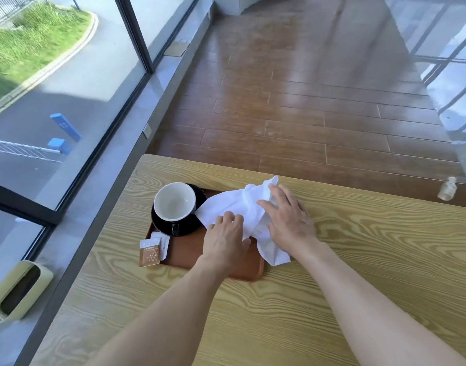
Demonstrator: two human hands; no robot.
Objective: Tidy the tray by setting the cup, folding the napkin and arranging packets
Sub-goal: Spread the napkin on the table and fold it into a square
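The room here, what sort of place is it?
Probably a café or canteen. A cup on a black saucer sits on a brown serving tray with packets and a white napkin, on a wooden table beside floor-length windows.

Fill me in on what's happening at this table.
A person is working on a white napkin with both hands: the left hand presses on its near part, the right hand lies over its right side. The napkin is still rumpled, draped across the brown tray and past its right edge. An empty cup sits on a black saucer at the tray's far left, and the packets lie at its near left corner.
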